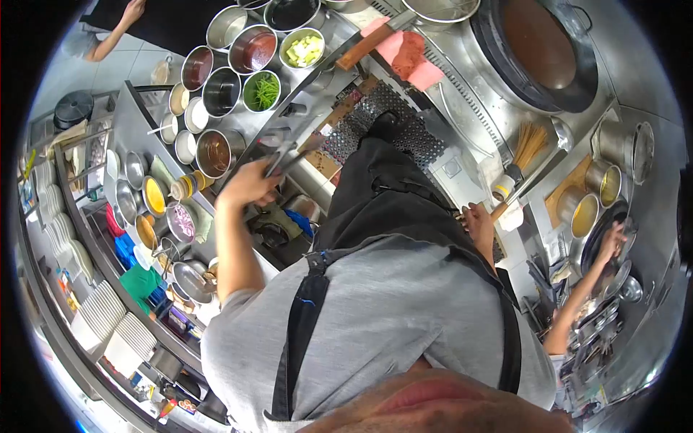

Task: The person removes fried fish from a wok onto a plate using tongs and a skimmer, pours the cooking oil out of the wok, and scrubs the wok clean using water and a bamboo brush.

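My left hand (249, 184) is closed around a long grey metal tool (283, 160), smeared by motion, which looks like tongs. It is above the floor gap, beside the counter's edge. A pot of brown sauce (214, 154) is the nearest pot. By my apron, on the right, is my right hand (478, 224), fingers partly curled and partly hidden. Close to its wrist lies the wooden handle (499, 210) of a long metal utensil; I cannot tell whether they touch. A cleaver-like knife with a wooden handle (357, 52) rests near pink cloths (411, 58).
Bowls of green strips (261, 91) and pale chunks (302, 48) stand on the left counter. A large wok (538, 43) of brown liquid sits front right, with a bamboo brush (530, 144) nearby. Other people's arms show at upper left (112, 40) and right (588, 278).
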A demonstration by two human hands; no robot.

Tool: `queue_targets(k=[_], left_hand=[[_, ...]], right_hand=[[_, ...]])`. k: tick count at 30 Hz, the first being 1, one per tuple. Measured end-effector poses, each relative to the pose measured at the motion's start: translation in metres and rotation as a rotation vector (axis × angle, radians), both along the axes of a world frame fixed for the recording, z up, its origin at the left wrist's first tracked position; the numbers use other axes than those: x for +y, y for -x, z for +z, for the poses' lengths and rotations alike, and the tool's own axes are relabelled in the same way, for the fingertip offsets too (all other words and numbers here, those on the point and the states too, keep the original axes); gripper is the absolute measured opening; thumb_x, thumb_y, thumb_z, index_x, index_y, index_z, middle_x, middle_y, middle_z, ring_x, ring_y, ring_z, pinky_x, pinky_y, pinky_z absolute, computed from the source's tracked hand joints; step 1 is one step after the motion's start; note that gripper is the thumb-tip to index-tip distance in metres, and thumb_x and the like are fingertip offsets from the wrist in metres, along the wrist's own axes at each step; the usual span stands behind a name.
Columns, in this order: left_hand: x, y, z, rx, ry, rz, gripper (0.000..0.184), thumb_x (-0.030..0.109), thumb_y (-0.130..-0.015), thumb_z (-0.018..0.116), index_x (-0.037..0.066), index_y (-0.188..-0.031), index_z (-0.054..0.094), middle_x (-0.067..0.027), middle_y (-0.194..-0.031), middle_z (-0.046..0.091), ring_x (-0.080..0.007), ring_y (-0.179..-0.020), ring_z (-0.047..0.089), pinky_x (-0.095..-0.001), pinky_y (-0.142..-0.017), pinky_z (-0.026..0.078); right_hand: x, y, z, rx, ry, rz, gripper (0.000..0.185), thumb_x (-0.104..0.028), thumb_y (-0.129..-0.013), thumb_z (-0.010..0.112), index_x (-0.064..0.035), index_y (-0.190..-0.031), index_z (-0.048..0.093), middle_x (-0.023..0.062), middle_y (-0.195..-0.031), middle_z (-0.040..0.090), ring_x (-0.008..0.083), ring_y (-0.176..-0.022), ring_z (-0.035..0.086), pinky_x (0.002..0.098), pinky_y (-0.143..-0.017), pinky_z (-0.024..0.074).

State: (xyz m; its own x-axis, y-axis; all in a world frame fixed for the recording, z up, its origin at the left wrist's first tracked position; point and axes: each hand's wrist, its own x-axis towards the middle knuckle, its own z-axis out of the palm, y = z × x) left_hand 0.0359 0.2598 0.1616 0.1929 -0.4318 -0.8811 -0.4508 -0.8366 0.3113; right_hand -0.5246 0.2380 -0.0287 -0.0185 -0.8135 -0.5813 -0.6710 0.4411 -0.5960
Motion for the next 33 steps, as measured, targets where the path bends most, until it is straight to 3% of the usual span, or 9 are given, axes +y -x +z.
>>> queue_targets(k=[5,6,12,17,22,25,27,30,33], left_hand=[[-0.039,-0.035,-0.312,0.096,0.312,0.192,0.022,0.012,-0.083,0.056,-0.006,-0.095,0.058,-0.0188,-0.072,0.066,-0.0233,-0.048,0.063,-0.0375,-0.044,0.050],[-0.081,-0.013,-0.277,0.181,0.195,0.329,0.020,0.008,-0.085,0.050,-0.008,-0.096,0.056,-0.0203,-0.072,0.066,-0.0253,-0.048,0.062,-0.0367,-0.041,0.049],[-0.195,-0.049,-0.437,0.327,-0.101,0.544,0.023,0.006,-0.094,0.040,-0.007,-0.113,0.044,-0.0323,-0.084,0.063,-0.0357,-0.060,0.068,-0.0360,-0.044,0.053],[-0.211,-0.057,-0.512,0.388,-0.062,0.637,0.027,0.018,-0.090,0.058,-0.008,-0.100,0.059,-0.0210,-0.082,0.067,-0.0289,-0.058,0.067,-0.0327,-0.044,0.054],[-0.182,-0.047,-0.515,0.258,0.632,0.898,0.028,0.027,-0.087,0.062,0.002,-0.095,0.069,-0.0112,-0.090,0.069,-0.0208,-0.078,0.069,-0.0304,-0.058,0.056],[-0.176,-0.048,-0.510,-0.113,0.282,0.596,0.043,0.040,-0.090,0.052,0.000,-0.091,0.070,-0.0160,-0.091,0.070,-0.0258,-0.078,0.069,-0.0414,-0.069,0.055],[-0.167,-0.048,-0.494,-0.375,0.232,-1.084,0.039,0.037,-0.086,0.056,0.001,-0.093,0.069,-0.0195,-0.093,0.069,-0.0316,-0.080,0.069,-0.0435,-0.073,0.055],[-0.157,-0.021,-0.492,-0.071,0.357,-1.546,0.035,0.025,-0.071,0.070,0.007,-0.101,0.067,-0.0150,-0.081,0.069,-0.0284,-0.076,0.069,-0.0410,-0.068,0.056],[-0.167,0.031,-0.451,0.227,0.122,-0.718,0.022,0.015,-0.078,0.062,0.008,-0.099,0.061,-0.0112,-0.071,0.062,-0.0253,-0.064,0.065,-0.0384,-0.052,0.054]], right_hand=[[-0.009,-0.014,0.038,0.077,-0.133,-0.059,0.041,-0.028,-0.084,0.068,0.0039,-0.110,0.064,0.0137,-0.080,0.070,0.0193,-0.063,0.066,0.0302,-0.061,0.0511],[-0.005,-0.015,0.042,0.108,-0.132,-0.091,0.042,-0.028,-0.084,0.068,0.0043,-0.110,0.064,0.0143,-0.082,0.070,0.0194,-0.065,0.068,0.0302,-0.063,0.0515],[0.004,-0.017,0.059,0.337,-0.235,-0.130,0.042,-0.026,-0.083,0.069,0.0037,-0.112,0.063,0.0156,-0.083,0.070,0.0196,-0.065,0.068,0.0308,-0.065,0.0516],[-0.001,-0.039,0.059,0.319,-0.256,-0.112,0.040,-0.024,-0.082,0.069,0.0010,-0.113,0.064,0.0149,-0.084,0.070,0.0202,-0.065,0.067,0.0305,-0.066,0.0515],[0.000,-0.048,0.053,0.257,-0.256,-0.173,0.038,-0.024,-0.082,0.069,-0.0002,-0.112,0.065,0.0150,-0.084,0.070,0.0203,-0.072,0.069,0.0315,-0.069,0.0524],[0.018,-0.039,0.039,0.272,-0.133,-0.171,0.037,-0.022,-0.085,0.069,0.0015,-0.113,0.063,0.0134,-0.081,0.070,0.0150,-0.065,0.067,0.0288,-0.059,0.0509],[0.015,-0.046,0.046,0.342,-0.104,-0.167,0.038,-0.026,-0.084,0.069,0.0016,-0.110,0.064,0.0137,-0.076,0.069,0.0168,-0.064,0.067,0.0311,-0.060,0.0519],[0.033,-0.057,0.043,0.325,-0.073,-0.314,0.039,-0.028,-0.083,0.069,0.0018,-0.109,0.065,0.0153,-0.077,0.069,0.0189,-0.063,0.067,0.0331,-0.062,0.0524],[0.060,-0.079,0.043,0.249,-0.165,-0.526,0.041,-0.030,-0.083,0.069,0.0004,-0.110,0.065,0.0167,-0.084,0.070,0.0213,-0.068,0.069,0.0334,-0.069,0.0537]])
